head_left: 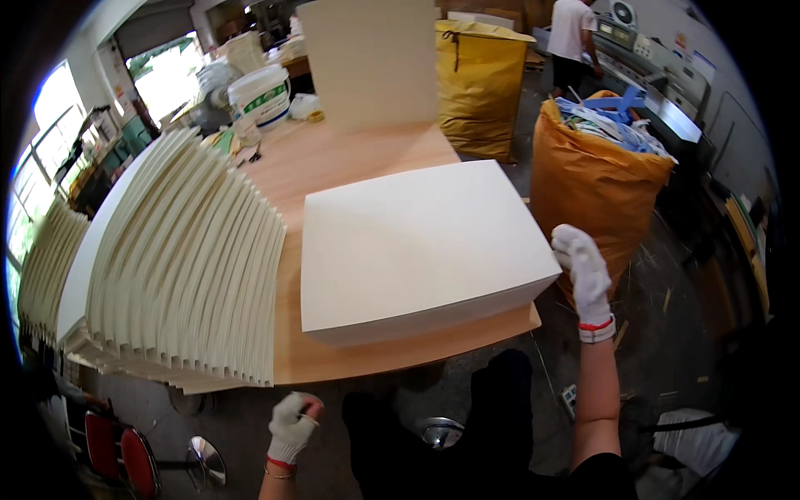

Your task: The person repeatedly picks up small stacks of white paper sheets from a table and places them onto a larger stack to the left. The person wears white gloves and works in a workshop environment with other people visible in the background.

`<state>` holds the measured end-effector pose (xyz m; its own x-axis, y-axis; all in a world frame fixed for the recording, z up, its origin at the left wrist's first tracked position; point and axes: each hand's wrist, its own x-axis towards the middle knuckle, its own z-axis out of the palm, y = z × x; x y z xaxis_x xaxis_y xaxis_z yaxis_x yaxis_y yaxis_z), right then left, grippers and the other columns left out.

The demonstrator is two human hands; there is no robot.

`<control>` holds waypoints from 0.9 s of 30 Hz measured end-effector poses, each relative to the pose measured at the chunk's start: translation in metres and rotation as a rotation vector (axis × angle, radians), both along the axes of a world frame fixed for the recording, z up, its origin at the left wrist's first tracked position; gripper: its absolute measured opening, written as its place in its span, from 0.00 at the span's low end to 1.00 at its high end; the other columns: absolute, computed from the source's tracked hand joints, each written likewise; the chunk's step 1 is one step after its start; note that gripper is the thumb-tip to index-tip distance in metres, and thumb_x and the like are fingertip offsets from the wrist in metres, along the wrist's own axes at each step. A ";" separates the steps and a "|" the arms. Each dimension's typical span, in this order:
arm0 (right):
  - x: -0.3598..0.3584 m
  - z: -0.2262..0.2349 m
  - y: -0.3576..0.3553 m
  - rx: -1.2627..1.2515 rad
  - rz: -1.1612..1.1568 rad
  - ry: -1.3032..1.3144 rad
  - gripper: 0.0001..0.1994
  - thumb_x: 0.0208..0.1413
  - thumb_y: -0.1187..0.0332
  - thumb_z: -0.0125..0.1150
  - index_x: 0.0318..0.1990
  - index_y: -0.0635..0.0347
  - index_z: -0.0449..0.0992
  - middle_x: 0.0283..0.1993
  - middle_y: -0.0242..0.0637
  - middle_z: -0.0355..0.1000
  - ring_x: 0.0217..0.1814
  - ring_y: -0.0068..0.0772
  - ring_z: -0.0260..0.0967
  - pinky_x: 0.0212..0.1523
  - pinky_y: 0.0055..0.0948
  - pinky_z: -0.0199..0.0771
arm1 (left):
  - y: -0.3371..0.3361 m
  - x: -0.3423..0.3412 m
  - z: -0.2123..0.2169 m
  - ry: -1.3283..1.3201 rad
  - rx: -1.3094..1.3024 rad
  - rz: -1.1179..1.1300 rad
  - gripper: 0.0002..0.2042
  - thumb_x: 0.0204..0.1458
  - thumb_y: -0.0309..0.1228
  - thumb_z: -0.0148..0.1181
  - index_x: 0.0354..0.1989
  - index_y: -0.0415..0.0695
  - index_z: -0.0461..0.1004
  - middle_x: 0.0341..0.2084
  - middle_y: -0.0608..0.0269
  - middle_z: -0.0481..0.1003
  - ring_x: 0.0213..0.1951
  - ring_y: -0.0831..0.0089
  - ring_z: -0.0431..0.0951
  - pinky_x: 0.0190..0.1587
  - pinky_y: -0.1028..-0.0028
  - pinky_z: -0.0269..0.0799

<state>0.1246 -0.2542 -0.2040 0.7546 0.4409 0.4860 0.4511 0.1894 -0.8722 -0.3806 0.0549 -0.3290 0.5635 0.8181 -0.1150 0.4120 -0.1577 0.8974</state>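
A thick block of white sheets or boards (417, 242) lies on the wood-topped table, close to its front edge. Against its right edge, near the front corner, is my right hand (583, 271) in a white glove, fingers bent and pressed together; nothing shows in them. My left hand (292, 423) hangs below the table's front edge, its gloved fingers curled in with bare tips and no object visible in them. To the left of the block stands a tall stack of folded cream-white pieces (183, 258), layered in a curved, leaning row.
An upright pale board (372, 62) stands at the table's (333, 367) far side. Beyond it are a white bucket (260, 93), a yellow sack (479, 92) and an orange sack (596, 179) full of scraps. A person (572, 42) stands by machinery. Red chairs (137, 462) are lower left.
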 end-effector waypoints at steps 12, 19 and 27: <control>-0.017 0.010 -0.014 -0.720 -0.281 -0.776 0.07 0.64 0.64 0.58 0.39 0.58 0.76 0.30 0.38 0.72 0.33 0.45 0.75 0.28 0.41 0.73 | -0.065 0.294 0.253 -0.333 1.201 -1.016 0.10 0.48 0.26 0.68 0.38 0.42 0.75 0.42 0.57 0.78 0.47 0.55 0.78 0.47 0.58 0.79; -0.005 0.047 0.015 -0.321 -0.418 -1.318 0.18 0.53 0.74 0.65 0.52 0.64 0.78 0.28 0.38 0.66 0.28 0.41 0.69 0.25 0.39 0.70 | -0.057 0.360 0.197 -0.104 1.129 -1.067 0.05 0.52 0.28 0.64 0.29 0.43 0.75 0.44 0.60 0.78 0.49 0.56 0.78 0.44 0.59 0.78; 0.006 0.056 0.063 -0.234 -0.424 -1.235 0.15 0.53 0.72 0.67 0.47 0.67 0.77 0.25 0.37 0.66 0.25 0.40 0.69 0.26 0.38 0.68 | -0.042 0.376 0.190 -0.318 0.755 -1.186 0.06 0.53 0.26 0.65 0.29 0.38 0.73 0.55 0.44 0.79 0.51 0.50 0.80 0.52 0.61 0.77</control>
<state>0.1304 -0.1908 -0.1485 -0.0263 0.4491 0.8931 0.9527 -0.2592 0.1584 -0.0043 0.0127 -0.1390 0.8609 -0.3344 0.3834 -0.4941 -0.7290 0.4738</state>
